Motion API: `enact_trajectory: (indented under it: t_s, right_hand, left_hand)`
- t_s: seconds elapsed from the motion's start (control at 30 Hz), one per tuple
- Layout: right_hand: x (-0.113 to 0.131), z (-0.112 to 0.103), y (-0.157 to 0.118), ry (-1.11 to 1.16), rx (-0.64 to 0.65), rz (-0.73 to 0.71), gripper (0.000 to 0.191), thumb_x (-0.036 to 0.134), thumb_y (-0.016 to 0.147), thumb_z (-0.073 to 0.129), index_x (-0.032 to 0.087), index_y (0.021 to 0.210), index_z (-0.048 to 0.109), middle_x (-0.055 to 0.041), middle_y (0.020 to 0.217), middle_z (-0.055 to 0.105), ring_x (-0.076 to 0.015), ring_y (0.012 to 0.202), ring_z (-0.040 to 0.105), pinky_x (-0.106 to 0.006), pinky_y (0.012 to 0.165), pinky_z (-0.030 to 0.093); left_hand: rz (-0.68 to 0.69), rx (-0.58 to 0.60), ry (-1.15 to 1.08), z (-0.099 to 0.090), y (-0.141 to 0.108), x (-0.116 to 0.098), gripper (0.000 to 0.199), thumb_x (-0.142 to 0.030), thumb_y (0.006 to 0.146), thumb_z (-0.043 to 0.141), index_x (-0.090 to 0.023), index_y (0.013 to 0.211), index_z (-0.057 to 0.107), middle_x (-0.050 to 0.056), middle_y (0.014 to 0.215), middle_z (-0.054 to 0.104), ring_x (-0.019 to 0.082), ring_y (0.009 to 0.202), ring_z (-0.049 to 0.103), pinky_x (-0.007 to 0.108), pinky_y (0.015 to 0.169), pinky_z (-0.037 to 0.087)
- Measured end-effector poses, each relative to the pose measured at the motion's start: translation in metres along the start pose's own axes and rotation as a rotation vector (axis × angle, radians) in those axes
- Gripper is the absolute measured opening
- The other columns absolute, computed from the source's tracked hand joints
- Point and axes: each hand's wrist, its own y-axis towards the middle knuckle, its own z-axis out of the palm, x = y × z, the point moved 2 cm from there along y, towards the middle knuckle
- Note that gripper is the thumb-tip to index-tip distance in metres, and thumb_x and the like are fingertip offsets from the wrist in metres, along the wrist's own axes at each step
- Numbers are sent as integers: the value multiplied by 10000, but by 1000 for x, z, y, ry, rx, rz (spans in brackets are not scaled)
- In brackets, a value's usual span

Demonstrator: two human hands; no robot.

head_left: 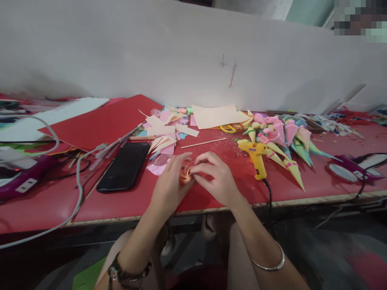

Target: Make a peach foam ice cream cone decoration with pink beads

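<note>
Between my hands, just above the red table's front part, is a small peach paper piece [186,174] with curved, swirling strips. My left hand [169,183] holds it from the left, the thumb below and the fingers curled around its far side. My right hand [216,177] touches its right edge with bent fingers, their tips close together. A thin wooden stick [203,143] lies beyond my fingers. Right of my right hand rests a yellow glue gun [256,159]. Peach paper strips [163,145] lie behind my left hand.
A black phone [123,167] lies left on the red table [105,209]. Paper cones with pink tops [284,133] are heaped at the right. Yellow scissors [228,128], a peach sheet [215,116] and a red sheet [99,121] lie farther back. Purple power strips [27,177] sit at both sides.
</note>
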Motion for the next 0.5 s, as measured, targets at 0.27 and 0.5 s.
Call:
enact_trajectory:
  t_s: [0.27, 0.5]
  right_hand:
    - [-2, -5, -4, -58, -177, 46, 119, 137, 787, 511, 203, 792, 611, -32, 810, 526, -146, 788, 533, -303, 718, 454]
    - [2, -2, -8, -200, -214, 12, 108, 144, 791, 508, 207, 798, 595, -45, 813, 533, -153, 775, 523, -310, 705, 453]
  left_hand:
    - [200, -124, 50, -23, 3, -10, 297, -263, 757, 600, -221, 1037, 509, 57, 1008, 571, 186, 972, 544, 331, 847, 460]
    - [205, -269, 61, -24, 2, -16, 135, -199, 747, 617, -200, 866, 554, 14, 825, 579, 133, 800, 562, 264, 744, 475]
